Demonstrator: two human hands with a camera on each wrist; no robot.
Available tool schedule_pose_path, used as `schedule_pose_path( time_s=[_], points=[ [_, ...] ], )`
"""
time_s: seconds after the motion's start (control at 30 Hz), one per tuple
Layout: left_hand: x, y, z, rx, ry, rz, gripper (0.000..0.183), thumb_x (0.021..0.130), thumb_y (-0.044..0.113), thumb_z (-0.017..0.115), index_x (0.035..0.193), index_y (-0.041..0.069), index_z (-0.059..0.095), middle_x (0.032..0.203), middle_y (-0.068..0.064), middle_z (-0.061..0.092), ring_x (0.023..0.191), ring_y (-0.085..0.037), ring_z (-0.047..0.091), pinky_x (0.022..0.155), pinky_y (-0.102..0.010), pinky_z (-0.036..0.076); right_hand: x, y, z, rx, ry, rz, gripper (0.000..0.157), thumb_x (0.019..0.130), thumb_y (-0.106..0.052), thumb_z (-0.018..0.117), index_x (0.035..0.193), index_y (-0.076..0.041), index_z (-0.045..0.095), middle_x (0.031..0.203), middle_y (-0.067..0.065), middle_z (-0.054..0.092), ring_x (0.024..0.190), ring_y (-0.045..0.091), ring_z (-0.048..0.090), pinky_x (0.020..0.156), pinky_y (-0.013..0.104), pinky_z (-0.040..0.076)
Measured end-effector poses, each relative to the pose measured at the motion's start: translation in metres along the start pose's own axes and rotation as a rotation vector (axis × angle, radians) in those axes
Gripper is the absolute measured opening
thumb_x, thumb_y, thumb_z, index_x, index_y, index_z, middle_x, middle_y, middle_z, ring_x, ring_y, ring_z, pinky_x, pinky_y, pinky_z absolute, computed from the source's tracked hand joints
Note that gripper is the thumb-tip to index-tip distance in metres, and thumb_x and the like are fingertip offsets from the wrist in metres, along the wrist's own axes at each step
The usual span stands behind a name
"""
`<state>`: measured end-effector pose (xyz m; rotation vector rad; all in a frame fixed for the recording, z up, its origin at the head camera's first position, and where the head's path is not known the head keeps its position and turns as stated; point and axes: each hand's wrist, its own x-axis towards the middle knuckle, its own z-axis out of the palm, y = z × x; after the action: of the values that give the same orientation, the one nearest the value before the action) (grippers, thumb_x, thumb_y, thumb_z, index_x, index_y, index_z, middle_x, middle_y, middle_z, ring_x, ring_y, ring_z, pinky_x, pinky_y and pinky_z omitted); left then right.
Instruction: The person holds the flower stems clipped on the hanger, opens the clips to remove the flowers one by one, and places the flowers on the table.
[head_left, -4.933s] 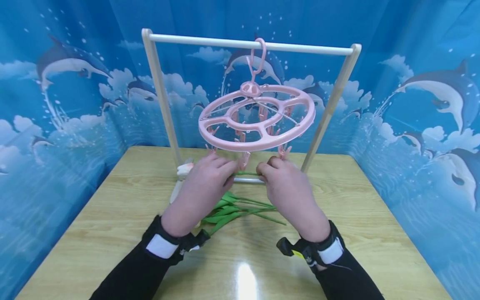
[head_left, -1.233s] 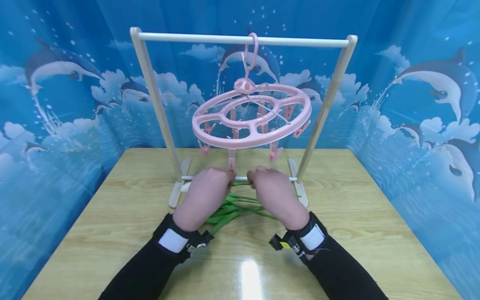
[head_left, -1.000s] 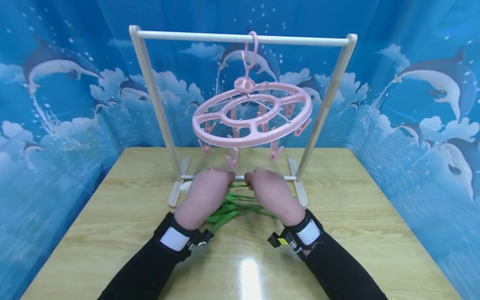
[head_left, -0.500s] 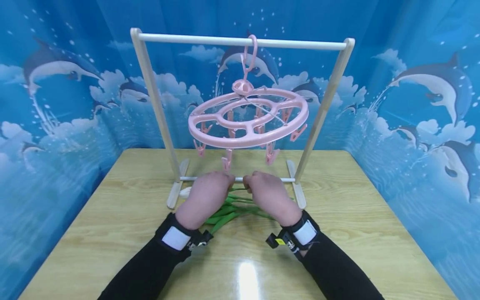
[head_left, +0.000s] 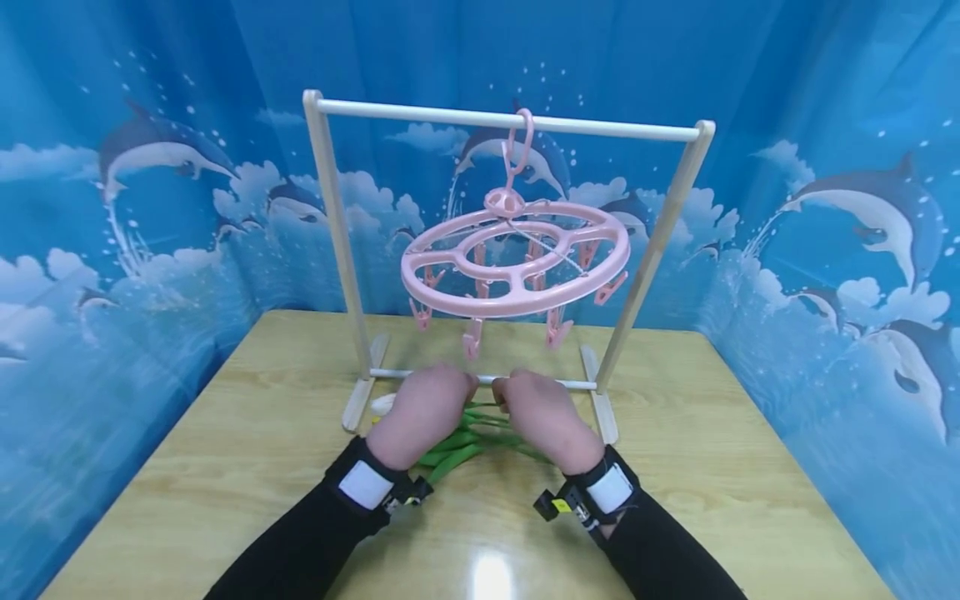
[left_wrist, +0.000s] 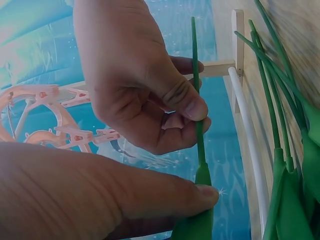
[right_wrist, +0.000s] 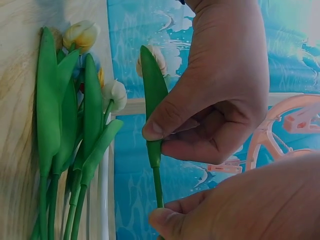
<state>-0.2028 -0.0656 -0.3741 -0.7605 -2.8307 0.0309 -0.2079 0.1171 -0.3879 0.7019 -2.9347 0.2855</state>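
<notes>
An artificial tulip with a whitish bloom (right_wrist: 152, 60) is held by both hands, raised off the table. My left hand (head_left: 427, 412) pinches the base of its green leaf (right_wrist: 155, 90) between thumb and finger. Lower down, the thumb and fingers of my right hand (head_left: 543, 417) pinch the thin stem (left_wrist: 195, 55). In the head view the backs of both hands hide most of this tulip. Beneath and nearer me, several more tulips (head_left: 450, 450) lie on the table. Above the hands hangs a round pink clip hanger (head_left: 517, 304), with pink clips (head_left: 472, 337) dangling from it.
A wooden frame (head_left: 341, 250) stands behind the hands, its top bar (head_left: 420, 111) carrying the hanger's hook. Its low white rail (head_left: 390, 373) runs just beyond the fingers. Blue dolphin-print curtains (head_left: 810, 275) surround the wooden table (head_left: 240, 467).
Over the last seconds both hands came down from right beneath the clips to near the low rail, the tulip still pinched. The hanger has turned slightly. Lately only the head view shifted.
</notes>
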Motion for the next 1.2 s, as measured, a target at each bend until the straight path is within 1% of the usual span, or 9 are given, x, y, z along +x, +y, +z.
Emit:
schedule_pose_path(
  time_s=[0.2, 0.4, 0.53, 0.67, 0.87, 0.93, 1.0, 1.1, 1.2],
  points=[
    [0.000, 0.002, 0.006, -0.034, 0.018, -0.010, 0.020, 0.097, 0.010, 0.064, 0.080, 0.017, 0.068, 0.063, 0.006, 0.054, 0.053, -0.008, 0.048, 0.045, -0.024, 0.041, -0.002, 0.001, 0.004, 0.025, -0.002, 0.008, 0.029, 0.091, 0.000, 0.063, 0.071, -0.021, 0.055, 0.069, -0.004, 0.051, 0.059, 0.011, 0.044, 0.049, 0.026, 0.039],
    [0.002, -0.002, 0.015, -0.047, 0.061, 0.029, 0.019, 0.097, 0.008, 0.062, 0.081, 0.016, 0.066, 0.061, 0.006, 0.052, 0.052, -0.005, 0.048, 0.043, -0.020, 0.039, 0.000, 0.002, 0.007, -0.005, 0.015, 0.000, 0.028, 0.091, -0.003, 0.062, 0.069, -0.019, 0.055, 0.065, -0.004, 0.049, 0.058, 0.012, 0.045, 0.048, 0.027, 0.039],
    [0.004, -0.004, 0.020, -0.067, 0.080, 0.025, 0.012, 0.098, 0.007, 0.061, 0.096, 0.017, 0.067, 0.065, 0.005, 0.054, 0.053, -0.006, 0.049, 0.043, -0.019, 0.039, 0.002, 0.004, 0.010, -0.001, 0.019, -0.001, 0.032, 0.093, -0.005, 0.059, 0.067, -0.020, 0.049, 0.062, -0.005, 0.046, 0.055, 0.012, 0.044, 0.046, 0.027, 0.038],
    [0.006, -0.003, 0.023, -0.099, 0.049, 0.001, 0.011, 0.100, 0.011, 0.060, 0.104, 0.019, 0.066, 0.068, 0.005, 0.055, 0.054, -0.007, 0.050, 0.043, -0.021, 0.041, 0.003, 0.006, 0.013, 0.014, -0.002, 0.013, 0.031, 0.096, -0.008, 0.058, 0.069, -0.021, 0.049, 0.061, -0.006, 0.045, 0.054, 0.012, 0.044, 0.046, 0.028, 0.038],
    [0.007, 0.000, 0.025, -0.126, 0.011, -0.030, 0.011, 0.102, 0.014, 0.058, 0.110, 0.017, 0.065, 0.069, 0.004, 0.056, 0.052, -0.008, 0.050, 0.043, -0.023, 0.042, 0.002, 0.007, 0.016, -0.001, -0.036, 0.017, 0.030, 0.093, -0.006, 0.059, 0.069, -0.021, 0.051, 0.061, -0.006, 0.047, 0.054, 0.011, 0.045, 0.046, 0.028, 0.038],
    [0.007, 0.000, 0.026, -0.116, 0.012, -0.025, 0.010, 0.101, 0.014, 0.059, 0.107, 0.017, 0.066, 0.068, 0.005, 0.055, 0.052, -0.008, 0.049, 0.043, -0.023, 0.041, 0.001, 0.006, 0.016, -0.007, -0.033, 0.012, 0.031, 0.092, -0.005, 0.060, 0.067, -0.021, 0.050, 0.060, -0.007, 0.045, 0.054, 0.011, 0.043, 0.046, 0.027, 0.037],
    [0.007, 0.000, 0.028, -0.091, 0.024, 0.002, 0.010, 0.100, 0.011, 0.059, 0.095, 0.017, 0.066, 0.064, 0.005, 0.053, 0.050, -0.007, 0.048, 0.042, -0.022, 0.040, 0.001, 0.006, 0.017, -0.008, -0.026, 0.013, 0.032, 0.092, -0.005, 0.060, 0.066, -0.021, 0.049, 0.060, -0.007, 0.043, 0.053, 0.010, 0.041, 0.045, 0.027, 0.035],
    [0.006, -0.001, 0.030, -0.056, 0.065, 0.053, 0.016, 0.098, 0.007, 0.060, 0.086, 0.017, 0.066, 0.061, 0.007, 0.050, 0.049, -0.006, 0.046, 0.042, -0.021, 0.039, 0.001, 0.005, 0.017, -0.019, -0.019, 0.004, 0.033, 0.093, -0.005, 0.060, 0.066, -0.021, 0.049, 0.059, -0.007, 0.042, 0.052, 0.010, 0.040, 0.044, 0.027, 0.034],
    [0.006, -0.002, 0.033, -0.058, 0.097, 0.073, 0.014, 0.097, 0.005, 0.060, 0.091, 0.015, 0.068, 0.059, 0.008, 0.048, 0.049, -0.004, 0.045, 0.042, -0.019, 0.038, 0.001, 0.005, 0.017, -0.036, -0.016, -0.011, 0.032, 0.091, -0.003, 0.061, 0.067, -0.020, 0.050, 0.061, -0.006, 0.046, 0.053, 0.010, 0.042, 0.044, 0.027, 0.036]
  ],
)
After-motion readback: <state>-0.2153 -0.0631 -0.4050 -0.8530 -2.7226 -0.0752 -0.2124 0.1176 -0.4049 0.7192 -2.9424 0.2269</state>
